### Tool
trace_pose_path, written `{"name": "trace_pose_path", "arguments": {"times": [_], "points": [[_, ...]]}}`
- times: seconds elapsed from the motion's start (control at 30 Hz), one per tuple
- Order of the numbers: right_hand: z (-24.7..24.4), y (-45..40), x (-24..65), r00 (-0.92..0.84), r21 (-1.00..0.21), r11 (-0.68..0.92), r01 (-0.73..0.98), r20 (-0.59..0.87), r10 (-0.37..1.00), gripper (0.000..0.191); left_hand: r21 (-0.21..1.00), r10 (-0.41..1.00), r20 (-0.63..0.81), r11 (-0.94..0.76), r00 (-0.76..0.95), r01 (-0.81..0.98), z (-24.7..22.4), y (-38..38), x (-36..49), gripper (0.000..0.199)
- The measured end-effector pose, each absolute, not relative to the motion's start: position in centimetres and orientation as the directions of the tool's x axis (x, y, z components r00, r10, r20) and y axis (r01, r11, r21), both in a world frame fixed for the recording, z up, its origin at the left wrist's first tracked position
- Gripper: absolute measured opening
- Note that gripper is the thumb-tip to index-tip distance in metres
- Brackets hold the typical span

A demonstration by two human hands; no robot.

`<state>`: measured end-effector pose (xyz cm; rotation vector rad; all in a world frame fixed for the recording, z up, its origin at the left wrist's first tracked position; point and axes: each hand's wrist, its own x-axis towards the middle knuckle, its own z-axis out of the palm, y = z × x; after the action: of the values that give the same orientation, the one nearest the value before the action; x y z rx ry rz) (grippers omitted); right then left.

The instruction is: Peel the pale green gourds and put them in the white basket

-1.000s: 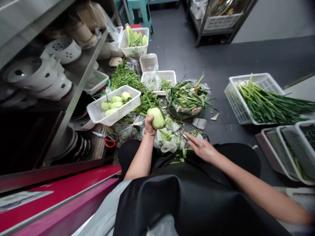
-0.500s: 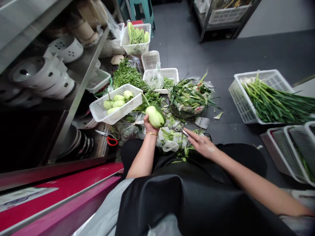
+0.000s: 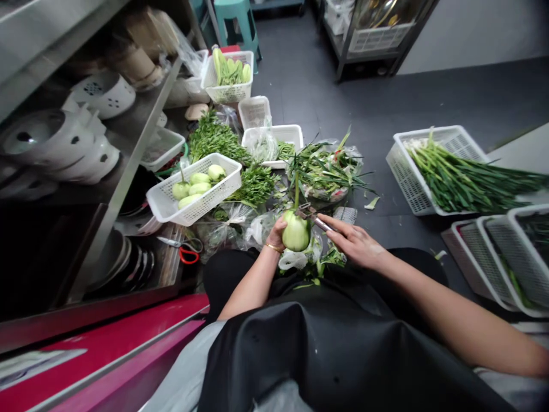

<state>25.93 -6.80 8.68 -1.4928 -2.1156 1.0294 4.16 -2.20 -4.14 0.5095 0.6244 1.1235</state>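
A pale green round gourd point(image 3: 295, 231) with a long stem pointing up and away is held in my left hand point(image 3: 278, 233), whose fingers wrap its left side. My right hand point(image 3: 357, 245) grips the handle of a metal peeler point(image 3: 321, 223). The peeler's head lies at the top of the gourd, near the base of the stem. Green peelings point(image 3: 319, 266) and clear plastic lie below, between my knees. To the left, a white basket point(image 3: 195, 206) holds several pale green gourds point(image 3: 199, 187).
Orange-handled scissors point(image 3: 187, 255) lie at the left beside a metal shelf point(image 3: 128, 171). Leafy greens point(image 3: 218, 140) and a heap of trimmings point(image 3: 328, 171) lie ahead. On the right are a basket of long green stalks point(image 3: 454, 171) and stacked white baskets point(image 3: 493, 252).
The gourd has turned so its stem points away from me. My right hand has brought the peeler against the gourd's top. The whole view has shifted slightly.
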Motion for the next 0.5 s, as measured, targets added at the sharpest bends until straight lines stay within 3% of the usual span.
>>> {"name": "trace_pose_path", "arguments": {"times": [0.13, 0.23, 0.37, 0.5], "points": [[10.6, -5.5, 26.2, -0.303, -0.747, 0.089, 0.659, -0.156, 0.940, 0.050, 0.649, 0.922, -0.230, 0.385, 0.313, -0.656, -3.6, -2.7, 4.2, 0.053], [10.2, -5.5, 25.0, -0.327, -0.730, 0.202, 0.653, -0.031, 0.945, 0.048, 0.657, 0.923, -0.222, 0.380, 0.314, -0.651, -2.9, -2.9, 3.6, 0.061], [8.4, -7.2, 23.4, -0.403, -0.751, 0.274, 0.600, 0.012, 0.915, 0.050, 0.701, 0.942, -0.194, 0.327, 0.272, -0.634, -2.2, -3.4, 3.6, 0.064], [7.8, -10.6, 25.7, -0.317, -0.777, 0.107, 0.620, -0.123, 0.940, 0.052, 0.743, 0.907, -0.206, 0.389, 0.368, -0.544, -2.4, -4.7, 3.7, 0.066]]}}
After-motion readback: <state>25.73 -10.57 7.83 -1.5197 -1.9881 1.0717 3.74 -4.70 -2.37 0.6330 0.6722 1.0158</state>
